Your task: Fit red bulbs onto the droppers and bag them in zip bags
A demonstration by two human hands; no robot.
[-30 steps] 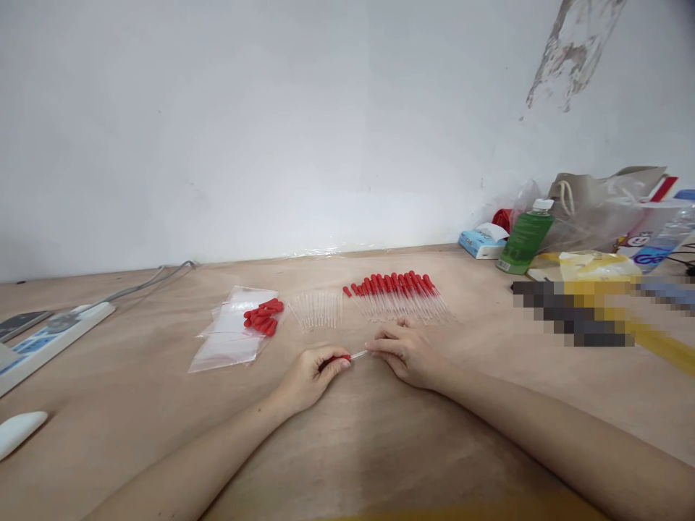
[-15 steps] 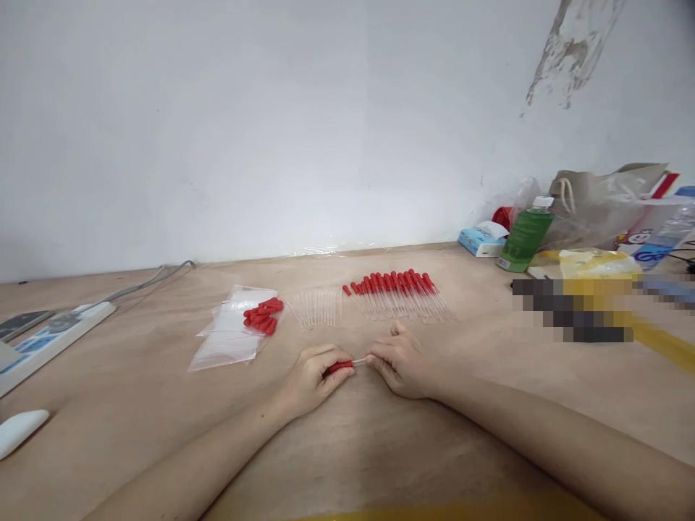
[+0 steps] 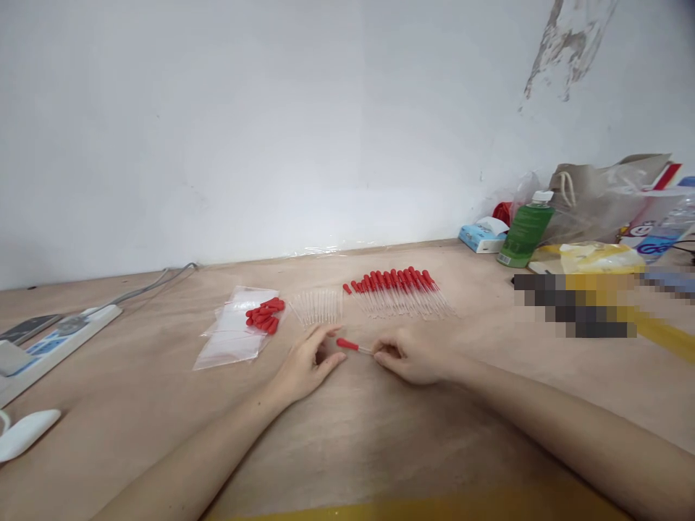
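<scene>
Right hand (image 3: 411,354) pinches the dropper (image 3: 355,347), probably light, fragile, best held near its bulb (image 3: 346,344); left hand (image 3: 305,366) spread beside it.

The red bulbs (image 3: 264,311) look rubbery, the clear tubes (image 3: 318,307) smooth and glossy.

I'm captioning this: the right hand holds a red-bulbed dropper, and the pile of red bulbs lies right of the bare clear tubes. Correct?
Not quite: in the head view the pile of red bulbs lies left of the bare clear tubes. The right hand holds a red-bulbed dropper.
</scene>
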